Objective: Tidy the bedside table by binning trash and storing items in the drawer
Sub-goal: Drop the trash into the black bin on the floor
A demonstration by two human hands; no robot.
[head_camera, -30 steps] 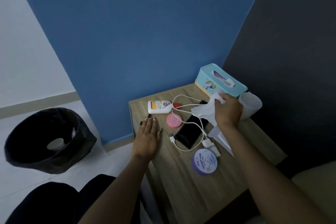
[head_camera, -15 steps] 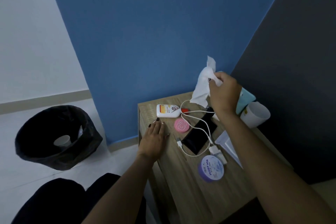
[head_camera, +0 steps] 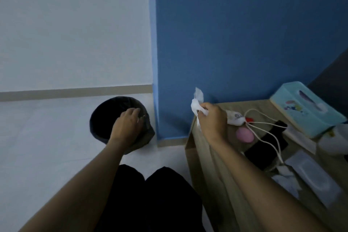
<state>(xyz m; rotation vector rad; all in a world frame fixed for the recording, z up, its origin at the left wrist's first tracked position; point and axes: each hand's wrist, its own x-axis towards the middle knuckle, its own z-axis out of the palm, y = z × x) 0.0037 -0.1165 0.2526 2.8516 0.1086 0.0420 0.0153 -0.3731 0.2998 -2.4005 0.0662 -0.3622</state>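
Right hand (head_camera: 212, 120) grips crumpled tissue (head_camera: 196, 104) at the table's (head_camera: 195, 156) ten o'clock corner; left hand (head_camera: 128, 124), seemingly relaxed, over bin (head_camera: 99, 118).

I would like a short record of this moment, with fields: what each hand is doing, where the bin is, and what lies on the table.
right hand: right hand grips a crumpled white tissue above the left edge of the bedside table
left hand: left hand reaches over the bin, holds nothing visible
bin: black bin on the floor, left of the table
on table: white tube, pink round case, black phone, white cable, teal tissue box
tissue binned: not yet
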